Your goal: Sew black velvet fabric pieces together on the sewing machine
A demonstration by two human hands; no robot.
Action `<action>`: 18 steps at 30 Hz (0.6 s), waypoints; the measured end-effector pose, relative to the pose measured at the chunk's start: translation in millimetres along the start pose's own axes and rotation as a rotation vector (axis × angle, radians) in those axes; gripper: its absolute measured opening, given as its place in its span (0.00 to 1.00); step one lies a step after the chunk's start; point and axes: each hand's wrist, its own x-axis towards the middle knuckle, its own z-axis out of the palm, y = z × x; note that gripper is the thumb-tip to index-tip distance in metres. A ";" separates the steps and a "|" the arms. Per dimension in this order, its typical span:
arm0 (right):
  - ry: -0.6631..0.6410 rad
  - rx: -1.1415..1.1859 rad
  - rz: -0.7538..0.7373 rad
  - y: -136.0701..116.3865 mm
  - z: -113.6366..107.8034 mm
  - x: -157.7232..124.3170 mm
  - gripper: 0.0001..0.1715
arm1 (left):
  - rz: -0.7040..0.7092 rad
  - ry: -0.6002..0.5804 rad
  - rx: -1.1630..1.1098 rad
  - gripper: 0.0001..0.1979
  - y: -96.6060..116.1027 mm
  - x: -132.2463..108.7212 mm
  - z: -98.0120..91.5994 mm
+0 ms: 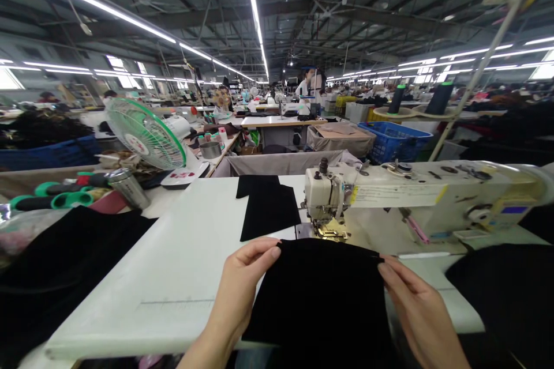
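Note:
A black fabric piece [322, 300] hangs between my two hands, in front of the sewing machine [389, 190]. My left hand [244, 277] pinches its upper left corner between thumb and fingers. At the upper right corner, my right hand [415, 294] pinches the same piece. The fabric's top edge stretches nearly straight just short of the machine's needle area [331, 230], and its lower part drops past the table's front edge. Other black cut pieces [270, 207] lie flat on the white table [186, 259], left of the machine head.
More black fabric lies at the left [73, 259] and right [511, 294] sides. A green fan [145, 132], a steel flask [127, 187] and thread spools [56, 196] stand to the left. Behind are a blue basket [396, 141] and thread cones [439, 98]. A person [305, 89] stands farther back.

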 end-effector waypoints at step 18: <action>0.058 0.044 -0.107 -13.3 5.5 -3.7 0.22 | -0.034 0.102 -0.068 0.17 6.8 0.5 6.9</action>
